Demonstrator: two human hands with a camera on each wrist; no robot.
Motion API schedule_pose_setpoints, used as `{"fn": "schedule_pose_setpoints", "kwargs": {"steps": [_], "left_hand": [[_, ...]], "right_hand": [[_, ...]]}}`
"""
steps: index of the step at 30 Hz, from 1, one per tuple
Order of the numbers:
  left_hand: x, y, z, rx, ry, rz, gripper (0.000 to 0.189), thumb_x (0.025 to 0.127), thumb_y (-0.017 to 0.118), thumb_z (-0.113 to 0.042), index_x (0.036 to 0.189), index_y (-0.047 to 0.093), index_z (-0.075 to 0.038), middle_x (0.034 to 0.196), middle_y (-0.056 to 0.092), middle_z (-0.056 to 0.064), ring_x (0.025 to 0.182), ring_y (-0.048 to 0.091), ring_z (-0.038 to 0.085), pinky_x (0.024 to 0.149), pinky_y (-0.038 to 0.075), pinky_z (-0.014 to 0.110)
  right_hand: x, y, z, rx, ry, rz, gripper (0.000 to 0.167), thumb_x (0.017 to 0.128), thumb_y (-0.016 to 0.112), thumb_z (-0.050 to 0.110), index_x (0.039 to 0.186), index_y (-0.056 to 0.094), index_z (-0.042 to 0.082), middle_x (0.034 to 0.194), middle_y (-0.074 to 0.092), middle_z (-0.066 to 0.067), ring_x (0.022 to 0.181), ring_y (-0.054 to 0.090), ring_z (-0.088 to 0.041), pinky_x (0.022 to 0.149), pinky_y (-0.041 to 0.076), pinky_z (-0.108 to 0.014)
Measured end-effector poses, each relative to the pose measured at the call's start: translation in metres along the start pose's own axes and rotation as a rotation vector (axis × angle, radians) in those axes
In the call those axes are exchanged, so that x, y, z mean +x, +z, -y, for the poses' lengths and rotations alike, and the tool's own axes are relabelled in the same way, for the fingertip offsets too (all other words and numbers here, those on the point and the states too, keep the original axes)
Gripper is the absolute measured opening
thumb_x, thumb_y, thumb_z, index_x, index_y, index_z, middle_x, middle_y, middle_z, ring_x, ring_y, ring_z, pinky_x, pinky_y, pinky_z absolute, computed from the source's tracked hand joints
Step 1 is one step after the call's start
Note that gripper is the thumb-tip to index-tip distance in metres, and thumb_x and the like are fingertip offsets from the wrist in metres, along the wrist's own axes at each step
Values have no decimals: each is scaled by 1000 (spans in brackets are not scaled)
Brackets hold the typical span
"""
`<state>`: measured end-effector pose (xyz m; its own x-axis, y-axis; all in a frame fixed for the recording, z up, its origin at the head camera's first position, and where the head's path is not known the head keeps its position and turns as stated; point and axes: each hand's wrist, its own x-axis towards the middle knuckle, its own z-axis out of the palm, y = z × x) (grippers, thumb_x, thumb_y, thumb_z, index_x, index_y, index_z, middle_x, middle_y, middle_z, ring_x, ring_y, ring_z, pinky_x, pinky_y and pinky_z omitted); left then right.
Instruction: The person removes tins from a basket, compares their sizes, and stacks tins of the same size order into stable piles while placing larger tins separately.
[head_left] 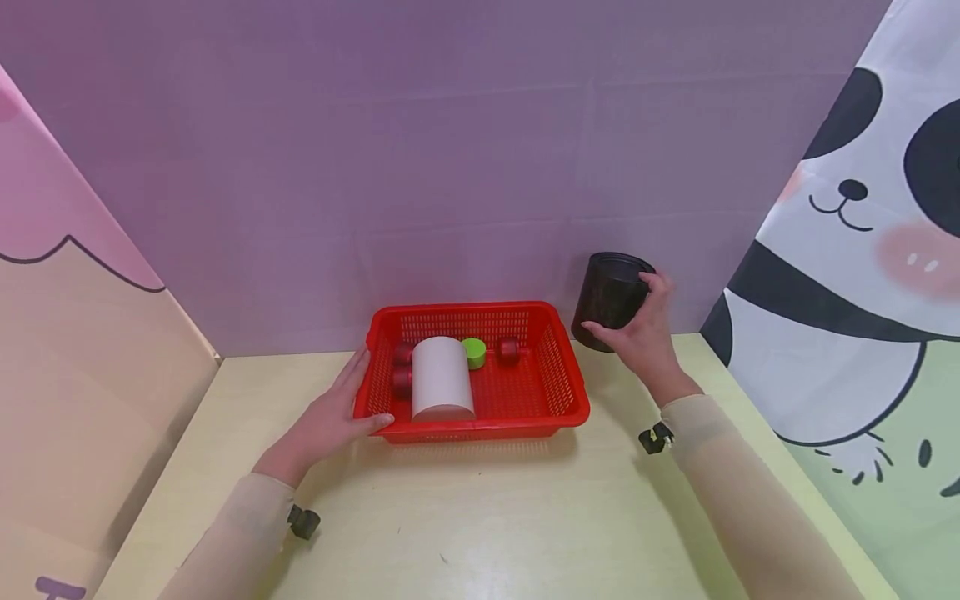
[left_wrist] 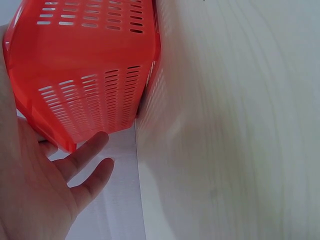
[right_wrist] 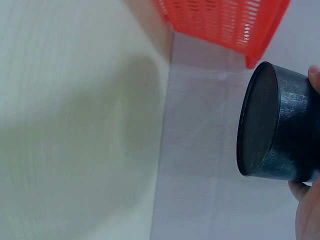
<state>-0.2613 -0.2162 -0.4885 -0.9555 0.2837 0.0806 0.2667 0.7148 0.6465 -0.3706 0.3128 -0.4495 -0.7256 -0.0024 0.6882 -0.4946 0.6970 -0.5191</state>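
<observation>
My right hand [head_left: 647, 333] grips a black cylindrical can [head_left: 609, 304] around its side, thumb low and fingers near the top rim. The can is held slightly tilted above the table, right of the red basket [head_left: 480, 429]; in the right wrist view its flat dark bottom [right_wrist: 257, 120] shows. My left hand [head_left: 333, 421] rests on the basket's left end, thumb on the front rim and fingers extended along the left side. Inside the basket lie a white cylinder [head_left: 442, 379], a small green round piece [head_left: 474, 353] and several dark red round pieces [head_left: 508, 350].
The basket stands on a pale wooden table [head_left: 480, 517], near its back edge. A purple cloth wall [head_left: 465, 167] rises directly behind. On the right hangs a panel with a panda picture [head_left: 847, 275], and on the left a pink and cream panel [head_left: 82, 350].
</observation>
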Motion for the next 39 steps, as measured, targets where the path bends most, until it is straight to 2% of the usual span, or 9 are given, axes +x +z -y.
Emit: {"fn": "schedule_pose_setpoints", "kwargs": {"steps": [6, 14, 25, 39], "left_hand": [[0, 1, 2, -7, 8, -1, 126, 91, 88, -50, 180, 1, -28, 186, 7, 3, 163, 30, 45, 100, 62, 62], [0, 2, 3, -9, 18, -6, 126, 91, 87, -52, 180, 1, -28, 187, 5, 0, 163, 30, 43, 101, 61, 61], [0, 3, 3, -14, 18, -12, 126, 91, 88, -53, 180, 3, -29, 186, 8, 1, 162, 32, 44, 99, 62, 61], [-2, 3, 4, -13, 16, -16, 127, 90, 88, -54, 180, 2, -31, 186, 7, 2, 162, 32, 43, 99, 62, 61]], "right_hand": [[-8, 8, -13, -27, 41, 44, 118, 78, 102, 29, 163, 20, 21, 174, 19, -7, 160, 26, -29, 125, 41, -64], [-16, 14, -23, -82, 95, 117, 117, 82, 100, 27, 163, 15, 19, 174, 12, -14, 162, 22, -37, 123, 39, -68], [-24, 22, -36, -99, 155, 160, 118, 83, 99, 27, 163, 13, 17, 172, 13, -17, 157, 29, -45, 119, 42, -71], [-24, 28, -39, -56, 184, 200, 118, 83, 99, 22, 162, 12, 13, 167, 16, -22, 152, 35, -50, 120, 40, -71]]}}
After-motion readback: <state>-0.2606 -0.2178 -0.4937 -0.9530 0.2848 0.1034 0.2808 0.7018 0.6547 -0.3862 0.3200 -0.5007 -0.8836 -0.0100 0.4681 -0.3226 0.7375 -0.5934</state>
